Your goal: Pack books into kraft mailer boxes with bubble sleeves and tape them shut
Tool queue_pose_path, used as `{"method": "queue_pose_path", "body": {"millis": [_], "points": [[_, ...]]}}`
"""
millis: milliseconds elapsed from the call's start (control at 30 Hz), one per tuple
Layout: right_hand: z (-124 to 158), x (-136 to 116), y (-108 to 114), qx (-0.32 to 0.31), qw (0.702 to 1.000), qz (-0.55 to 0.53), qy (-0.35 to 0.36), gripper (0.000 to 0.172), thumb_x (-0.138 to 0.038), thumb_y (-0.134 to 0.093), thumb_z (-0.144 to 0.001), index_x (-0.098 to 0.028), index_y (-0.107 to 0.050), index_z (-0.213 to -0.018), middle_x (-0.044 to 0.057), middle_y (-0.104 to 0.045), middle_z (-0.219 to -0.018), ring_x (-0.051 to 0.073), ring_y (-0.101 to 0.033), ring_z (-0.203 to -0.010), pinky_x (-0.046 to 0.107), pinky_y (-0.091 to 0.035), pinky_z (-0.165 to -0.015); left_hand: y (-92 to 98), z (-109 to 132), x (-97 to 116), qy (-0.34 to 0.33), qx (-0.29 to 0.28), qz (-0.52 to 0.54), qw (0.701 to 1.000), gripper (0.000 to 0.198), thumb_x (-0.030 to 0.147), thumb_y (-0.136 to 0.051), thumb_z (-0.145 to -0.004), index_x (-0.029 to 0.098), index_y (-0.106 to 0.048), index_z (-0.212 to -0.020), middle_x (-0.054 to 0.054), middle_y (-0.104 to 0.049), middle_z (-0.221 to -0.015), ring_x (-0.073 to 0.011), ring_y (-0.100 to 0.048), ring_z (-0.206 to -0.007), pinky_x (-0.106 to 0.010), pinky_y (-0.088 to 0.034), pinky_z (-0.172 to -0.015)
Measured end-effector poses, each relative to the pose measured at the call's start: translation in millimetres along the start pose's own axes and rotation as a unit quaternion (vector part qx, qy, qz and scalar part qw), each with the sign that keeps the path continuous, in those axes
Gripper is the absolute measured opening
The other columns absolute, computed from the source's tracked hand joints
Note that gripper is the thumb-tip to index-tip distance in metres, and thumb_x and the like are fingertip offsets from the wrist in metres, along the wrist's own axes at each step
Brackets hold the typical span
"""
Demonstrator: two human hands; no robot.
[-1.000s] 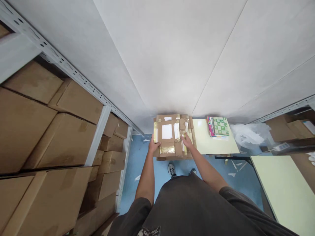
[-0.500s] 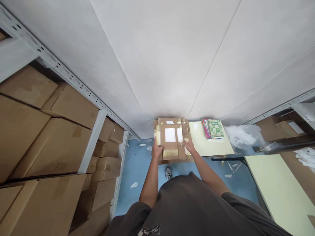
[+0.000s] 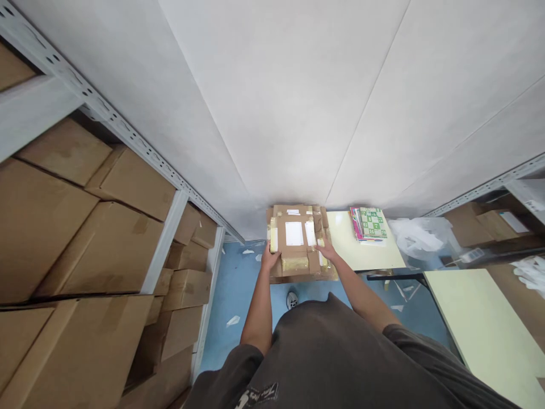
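Note:
A flat stack of taped brown cardboard (image 3: 300, 257) with white labels and yellowish tape lies at the end of a pale table, close to the wall. My left hand (image 3: 269, 258) is on its left side, with the fingers wrapped at the edge and the thumb on top. At the right side, my right hand (image 3: 326, 250) grips near a taped edge, its thumb and fingers close together. Both hands are closed on the cardboard from opposite sides. The undersides of the fingers are hidden.
Books (image 3: 371, 222) lie on the pale table (image 3: 340, 227) to the right. White plastic bags (image 3: 419, 236) are beyond them. A second pale table (image 3: 481, 318) stands at right. Cardboard boxes (image 3: 97, 244) fill the left shelf. Scraps (image 3: 233, 321) litter the blue floor.
The view has shifted slightly, so the left shelf shows a little farther right. Both hands remain at the cardboard's sides, with my right hand slightly farther left against it.

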State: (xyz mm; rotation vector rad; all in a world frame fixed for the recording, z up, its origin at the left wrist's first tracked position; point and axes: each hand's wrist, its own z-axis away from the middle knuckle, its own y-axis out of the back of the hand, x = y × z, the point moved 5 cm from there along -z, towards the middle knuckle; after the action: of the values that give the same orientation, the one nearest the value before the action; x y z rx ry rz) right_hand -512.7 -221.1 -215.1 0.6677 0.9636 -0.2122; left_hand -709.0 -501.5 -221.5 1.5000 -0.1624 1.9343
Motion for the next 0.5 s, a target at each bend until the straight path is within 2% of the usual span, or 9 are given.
{"method": "queue_pose_path", "body": {"millis": [133, 267, 400, 500], "points": [[4.6, -14.8, -13.2, -0.016, 0.998, -0.037, 0.045, 0.097, -0.049, -0.068, -0.085, -0.022, -0.038, -0.173, 0.011, -0.043, -0.175, 0.030, -0.037, -0.164, 0.049, -0.031, -0.133, 8.7, -0.1, -3.7, 0.017, 0.017, 0.011, 1.000, 0.094, 0.028, -0.084, -0.080, 0.027, -0.044, -0.165, -0.014, -0.065, -0.154, -0.0300, -0.066, -0.137, -0.044, -0.051, -0.117], [5.9, -20.8, -21.8, -0.002, 0.997, -0.059, 0.043, 0.095, -0.043, -0.063, -0.086, -0.022, -0.035, -0.175, 0.009, -0.042, -0.176, 0.028, -0.041, -0.163, 0.047, -0.030, -0.134, 17.8, -1.5, -10.1, 0.035, 0.025, 0.025, 0.999, 0.096, 0.026, -0.085, -0.079, 0.028, -0.043, -0.165, -0.015, -0.068, -0.150, -0.0297, -0.069, -0.132, -0.045, -0.053, -0.114], [1.6, -20.0, -26.2, -0.017, 0.998, -0.033, 0.043, 0.096, -0.043, -0.064, -0.086, -0.023, -0.033, -0.175, 0.009, -0.043, -0.175, 0.029, -0.040, -0.163, 0.049, -0.028, -0.135, 21.5, -1.2, -11.7, 0.028, 0.022, 0.025, 0.999, 0.094, 0.027, -0.085, -0.080, 0.030, -0.044, -0.165, -0.015, -0.068, -0.150, -0.0316, -0.068, -0.134, -0.046, -0.054, -0.114], [-3.3, -14.7, -26.7, -0.003, 0.999, 0.008, 0.044, 0.101, -0.045, -0.070, -0.085, -0.017, -0.033, -0.175, 0.013, -0.043, -0.175, 0.032, -0.038, -0.164, 0.047, -0.026, -0.136, 21.8, -0.6, -12.6, 0.028, 0.012, 0.024, 0.999, 0.093, 0.031, -0.085, -0.082, 0.029, -0.044, -0.166, -0.015, -0.069, -0.148, -0.0310, -0.070, -0.131, -0.044, -0.057, -0.111]]}}
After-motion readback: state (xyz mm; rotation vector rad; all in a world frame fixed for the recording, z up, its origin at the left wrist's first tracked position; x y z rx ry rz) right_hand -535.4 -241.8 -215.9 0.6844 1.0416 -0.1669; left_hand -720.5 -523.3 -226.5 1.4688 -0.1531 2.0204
